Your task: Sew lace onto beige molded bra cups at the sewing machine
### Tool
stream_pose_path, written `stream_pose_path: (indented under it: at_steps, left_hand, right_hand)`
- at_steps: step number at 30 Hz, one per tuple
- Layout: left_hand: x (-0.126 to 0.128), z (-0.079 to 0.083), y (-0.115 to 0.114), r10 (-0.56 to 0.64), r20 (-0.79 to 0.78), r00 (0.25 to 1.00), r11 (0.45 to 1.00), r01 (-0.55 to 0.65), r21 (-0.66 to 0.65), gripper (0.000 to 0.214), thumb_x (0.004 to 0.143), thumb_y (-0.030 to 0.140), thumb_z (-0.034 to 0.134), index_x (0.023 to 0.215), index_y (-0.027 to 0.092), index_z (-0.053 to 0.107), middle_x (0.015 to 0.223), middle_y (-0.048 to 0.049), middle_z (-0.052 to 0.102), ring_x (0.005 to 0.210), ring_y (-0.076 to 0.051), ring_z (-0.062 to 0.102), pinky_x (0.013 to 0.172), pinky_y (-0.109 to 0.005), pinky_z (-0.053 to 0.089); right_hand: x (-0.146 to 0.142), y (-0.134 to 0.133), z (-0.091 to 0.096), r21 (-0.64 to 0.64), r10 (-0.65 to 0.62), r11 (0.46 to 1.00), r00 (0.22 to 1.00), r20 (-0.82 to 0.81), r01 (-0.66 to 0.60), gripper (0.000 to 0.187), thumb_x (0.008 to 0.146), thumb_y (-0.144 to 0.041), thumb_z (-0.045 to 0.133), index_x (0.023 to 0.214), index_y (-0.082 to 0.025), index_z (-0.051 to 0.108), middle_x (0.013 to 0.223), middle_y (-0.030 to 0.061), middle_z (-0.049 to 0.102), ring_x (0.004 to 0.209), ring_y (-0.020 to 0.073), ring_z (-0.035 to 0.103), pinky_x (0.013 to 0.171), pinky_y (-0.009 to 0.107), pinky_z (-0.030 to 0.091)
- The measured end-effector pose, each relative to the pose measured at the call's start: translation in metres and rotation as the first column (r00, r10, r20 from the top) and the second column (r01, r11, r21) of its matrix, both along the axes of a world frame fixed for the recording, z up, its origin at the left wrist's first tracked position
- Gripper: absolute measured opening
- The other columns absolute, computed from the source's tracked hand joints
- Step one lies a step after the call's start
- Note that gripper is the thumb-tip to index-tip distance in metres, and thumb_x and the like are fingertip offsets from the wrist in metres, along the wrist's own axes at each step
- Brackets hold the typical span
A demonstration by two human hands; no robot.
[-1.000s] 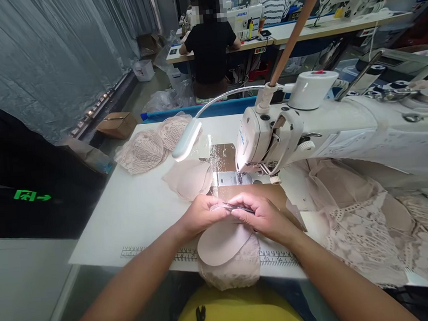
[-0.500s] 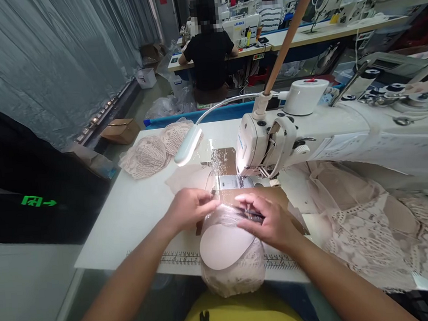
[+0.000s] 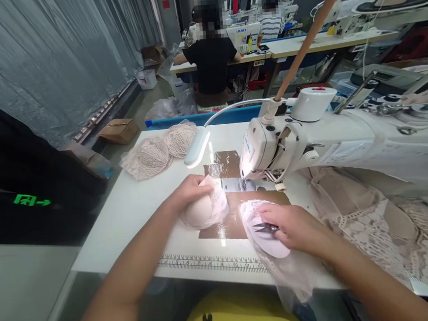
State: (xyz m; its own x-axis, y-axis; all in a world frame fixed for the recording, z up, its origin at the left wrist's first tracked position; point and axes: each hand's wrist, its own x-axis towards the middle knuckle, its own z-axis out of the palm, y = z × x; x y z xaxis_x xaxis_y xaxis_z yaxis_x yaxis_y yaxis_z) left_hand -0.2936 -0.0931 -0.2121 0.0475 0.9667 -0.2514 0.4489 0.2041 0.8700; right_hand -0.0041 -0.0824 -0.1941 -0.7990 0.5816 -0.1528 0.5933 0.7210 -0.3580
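My left hand is closed on the upper edge of a padded bra cup with a lace border, left of the sewing machine's needle area. In my right hand are small thread snips, their blades pointing left. The same hand grips the edge of a second piece, a pale oval bra cup with lace and sheer fabric hanging over the table's front edge. The cups are apart, with a brown plate between them. My right palm and some fingertips are hidden.
Lace cups lie at the table's back left, by a lit lamp. The sewing machine head rises behind my hands. Lace garments are piled at right. A ruler strip runs along the front. A person sits ahead.
My hands have moved apart. The left now holds a lace-edged cup at left; the right has carried the oval cup and lace rightward, still with the snips. The head view has shifted slightly.
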Motion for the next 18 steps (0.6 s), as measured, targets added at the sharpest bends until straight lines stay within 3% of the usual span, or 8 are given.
stream_pose_path:
  at_steps: [2, 4, 7, 8, 10, 13, 16, 18]
  left_hand:
    - [0.005, 0.001, -0.008, -0.006, 0.095, 0.995, 1.000, 0.008, -0.019, 0.030, 0.079, 0.040, 0.057, 0.091, 0.013, 0.064, 0.087, -0.0075, 0.069, 0.078, -0.022, 0.066, 0.064, -0.028, 0.051]
    - [0.011, 0.001, -0.012, -0.007, 0.173, 0.985, 0.999, 0.014, -0.040, 0.031, 0.078, 0.040, 0.060, 0.091, 0.013, 0.063, 0.087, -0.0082, 0.069, 0.077, -0.021, 0.066, 0.065, -0.028, 0.052]
    - [0.017, 0.001, -0.014, -0.003, 0.322, 0.947, 0.995, 0.035, -0.091, 0.029, 0.076, 0.038, 0.065, 0.089, 0.012, 0.064, 0.084, -0.0075, 0.068, 0.075, -0.019, 0.064, 0.067, -0.028, 0.051]
    - [0.018, 0.000, -0.014, -0.003, 0.368, 0.930, 0.994, 0.045, -0.104, 0.028, 0.075, 0.037, 0.066, 0.088, 0.012, 0.065, 0.083, -0.0069, 0.068, 0.074, -0.019, 0.064, 0.067, -0.028, 0.050]
    - [0.017, 0.000, -0.014, -0.014, 0.408, 0.913, 0.993, 0.061, -0.101, 0.025, 0.074, 0.034, 0.067, 0.086, 0.013, 0.064, 0.081, -0.0051, 0.066, 0.072, -0.017, 0.062, 0.066, -0.026, 0.049]
    - [0.012, 0.002, -0.014, -0.057, 0.375, 0.925, 0.997, 0.069, -0.019, 0.029, 0.073, 0.027, 0.067, 0.099, 0.016, 0.060, 0.082, -0.0020, 0.064, 0.071, -0.015, 0.060, 0.064, -0.024, 0.047]
    - [0.009, 0.007, -0.016, -0.116, 0.188, 0.975, 0.981, 0.083, 0.174, 0.038, 0.072, 0.020, 0.064, 0.110, 0.019, 0.059, 0.097, -0.0041, 0.064, 0.085, -0.017, 0.060, 0.076, -0.028, 0.047]
    - [0.012, 0.011, -0.017, -0.153, 0.001, 0.988, 0.937, 0.145, 0.318, 0.039, 0.070, 0.023, 0.067, 0.108, 0.020, 0.062, 0.110, -0.0064, 0.062, 0.098, -0.020, 0.058, 0.086, -0.031, 0.044]
  right_hand:
    - [0.003, 0.003, 0.003, -0.140, -0.126, 0.984, 0.984, -0.124, 0.108, 0.020, 0.076, -0.010, 0.046, 0.078, -0.020, 0.063, 0.085, 0.0045, 0.068, 0.074, 0.0196, 0.061, 0.062, 0.029, 0.047]
    - [-0.005, 0.005, 0.002, -0.304, -0.280, 0.933, 0.921, -0.269, 0.195, 0.017, 0.084, -0.025, 0.049, 0.091, -0.021, 0.064, 0.096, 0.0060, 0.068, 0.087, 0.0217, 0.062, 0.074, 0.033, 0.049]
    - [-0.031, 0.005, -0.004, -0.496, -0.443, 0.839, 0.813, -0.379, 0.225, 0.039, 0.080, -0.039, 0.061, 0.114, -0.021, 0.059, 0.113, 0.0092, 0.064, 0.103, 0.0235, 0.060, 0.086, 0.036, 0.048]
    - [-0.040, 0.005, -0.006, -0.529, -0.455, 0.823, 0.799, -0.393, 0.208, 0.042, 0.077, -0.039, 0.064, 0.114, -0.020, 0.059, 0.111, 0.0093, 0.065, 0.101, 0.0234, 0.060, 0.085, 0.036, 0.048]
    - [-0.056, 0.005, -0.010, -0.556, -0.456, 0.811, 0.791, -0.408, 0.180, 0.029, 0.076, -0.037, 0.063, 0.097, -0.018, 0.064, 0.093, 0.0070, 0.067, 0.086, 0.0216, 0.062, 0.076, 0.034, 0.049]
    - [-0.066, 0.004, -0.013, -0.555, -0.467, 0.811, 0.778, -0.422, 0.186, 0.023, 0.080, -0.037, 0.059, 0.070, -0.017, 0.060, 0.067, 0.0013, 0.060, 0.064, 0.0163, 0.055, 0.060, 0.029, 0.044]
    - [-0.064, 0.003, -0.016, -0.591, -0.470, 0.793, 0.763, -0.443, 0.147, 0.024, 0.082, -0.038, 0.058, 0.071, -0.017, 0.060, 0.068, 0.0004, 0.059, 0.064, 0.0150, 0.053, 0.059, 0.028, 0.041]
    - [-0.061, 0.002, -0.018, -0.627, -0.462, 0.772, 0.768, -0.444, 0.102, 0.024, 0.084, -0.038, 0.056, 0.074, -0.017, 0.061, 0.071, 0.0009, 0.060, 0.066, 0.0154, 0.054, 0.061, 0.028, 0.042]
